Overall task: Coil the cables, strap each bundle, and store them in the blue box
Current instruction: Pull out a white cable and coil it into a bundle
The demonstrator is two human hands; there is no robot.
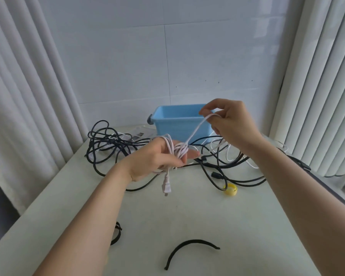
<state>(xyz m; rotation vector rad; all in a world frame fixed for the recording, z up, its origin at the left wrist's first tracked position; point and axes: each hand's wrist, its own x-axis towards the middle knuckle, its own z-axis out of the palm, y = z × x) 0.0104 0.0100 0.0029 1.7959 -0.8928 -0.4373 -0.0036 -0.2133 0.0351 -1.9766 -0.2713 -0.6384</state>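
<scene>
White cable (170, 146), mid-scene above the worktop (187, 216): several turns are wound round the left grip (157, 158), whose fingers point right and whose thumb presses the turns against them. The cable's white plug (166, 187) hangs free below this grip, just above the worktop surface. From the coil one strand rises up and to the right to the right grip (233, 124), held higher and farther, where thumb and fingertips pinch the strand at a bend; the cable's remaining length drops behind that grip among the other leads on the worktop. Blue box (179, 124): open-topped, at the far middle of the worktop, behind both grips and partly hidden by the right one. Black cables (108, 140): a loose tangle on the far left of the worktop, with further loops running right under the arms. Yellow strap roll (231, 189): right of centre, touching a black loop. Black strap (187, 249): lies curved at near centre, well apart from the cables. Second black strap (117, 233): near left, partly hidden by the left forearm. Pleated curtains (18, 96) flank both sides of a pale wall (167, 56).
</scene>
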